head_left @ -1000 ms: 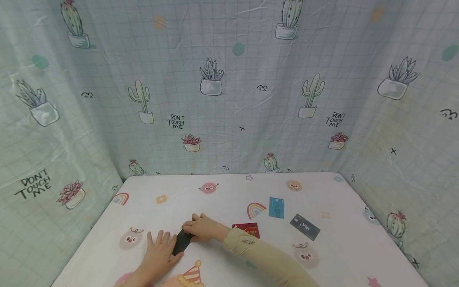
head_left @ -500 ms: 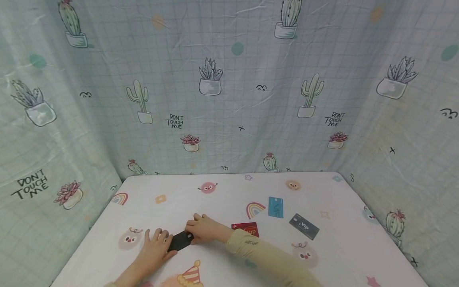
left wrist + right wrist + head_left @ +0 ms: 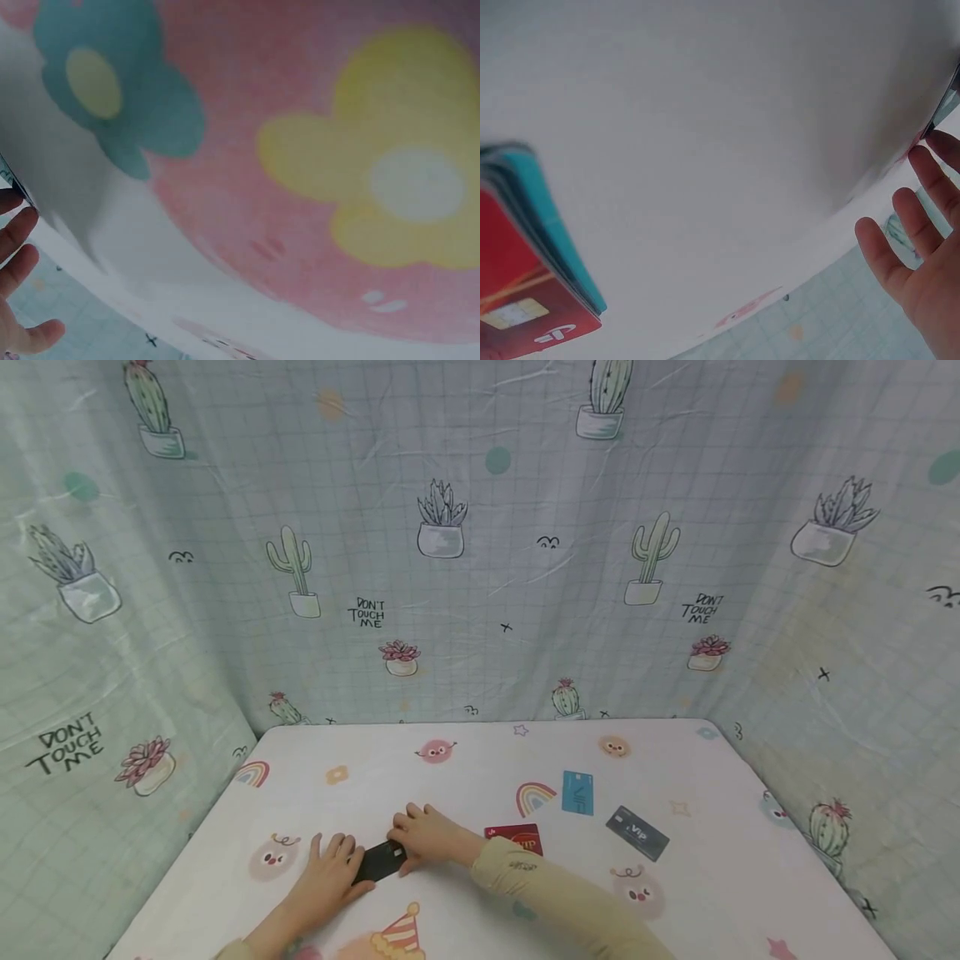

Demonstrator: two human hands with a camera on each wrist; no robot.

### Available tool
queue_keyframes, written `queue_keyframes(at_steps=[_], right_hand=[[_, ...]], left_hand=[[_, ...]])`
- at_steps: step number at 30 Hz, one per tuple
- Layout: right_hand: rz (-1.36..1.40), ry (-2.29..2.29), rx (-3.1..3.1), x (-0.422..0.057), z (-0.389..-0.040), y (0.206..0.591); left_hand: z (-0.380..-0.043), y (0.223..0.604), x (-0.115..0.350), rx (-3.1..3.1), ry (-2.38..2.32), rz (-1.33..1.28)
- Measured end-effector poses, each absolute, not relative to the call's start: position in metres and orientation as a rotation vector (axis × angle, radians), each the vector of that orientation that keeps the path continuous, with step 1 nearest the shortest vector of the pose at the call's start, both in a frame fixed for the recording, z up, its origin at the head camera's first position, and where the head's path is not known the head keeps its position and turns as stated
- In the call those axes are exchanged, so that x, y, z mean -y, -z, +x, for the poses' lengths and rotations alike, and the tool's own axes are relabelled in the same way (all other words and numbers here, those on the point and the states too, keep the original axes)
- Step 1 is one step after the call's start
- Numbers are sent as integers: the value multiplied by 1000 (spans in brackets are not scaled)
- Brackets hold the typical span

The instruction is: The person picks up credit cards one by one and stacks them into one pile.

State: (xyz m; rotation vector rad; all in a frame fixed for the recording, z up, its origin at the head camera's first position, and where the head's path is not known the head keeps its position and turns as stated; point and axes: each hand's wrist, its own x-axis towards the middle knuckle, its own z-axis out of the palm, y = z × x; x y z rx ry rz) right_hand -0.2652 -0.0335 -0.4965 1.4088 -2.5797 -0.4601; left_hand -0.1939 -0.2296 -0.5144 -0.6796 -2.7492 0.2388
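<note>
A black card (image 3: 381, 862) with a small chip mark spans the gap between both hands, left of the table's middle. My left hand (image 3: 326, 875) grips its left end, thumb along the near edge and fingers over the far side. At the chip end, my right hand (image 3: 429, 837) pinches the card's right side. In the left wrist view, fingertips (image 3: 26, 217) meet a thin dark card edge. The right wrist view likewise has fingers (image 3: 930, 180) at a dark edge. Partly behind the right sleeve lies a red VIP card (image 3: 517, 836).
A blue VIP card (image 3: 577, 792) and a dark grey VIP card (image 3: 637, 833) lie right of the red one. Close up, the red card tops a stack of cards (image 3: 544, 262) with teal showing beneath. A cactus-print curtain (image 3: 480, 610) surrounds the white printed table (image 3: 465, 777).
The black card has turned from steeply slanted to nearly level across the view. My left hand has shifted slightly left and up, the right slightly right. The other cards stay put.
</note>
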Motion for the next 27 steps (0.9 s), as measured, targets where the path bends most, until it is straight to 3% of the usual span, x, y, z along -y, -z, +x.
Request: queue_keyframes(at_steps=[27], right_hand=[[1445,311,2643,35,-266,496]], left_hand=[[-205,515,232,2604,-380,-809]])
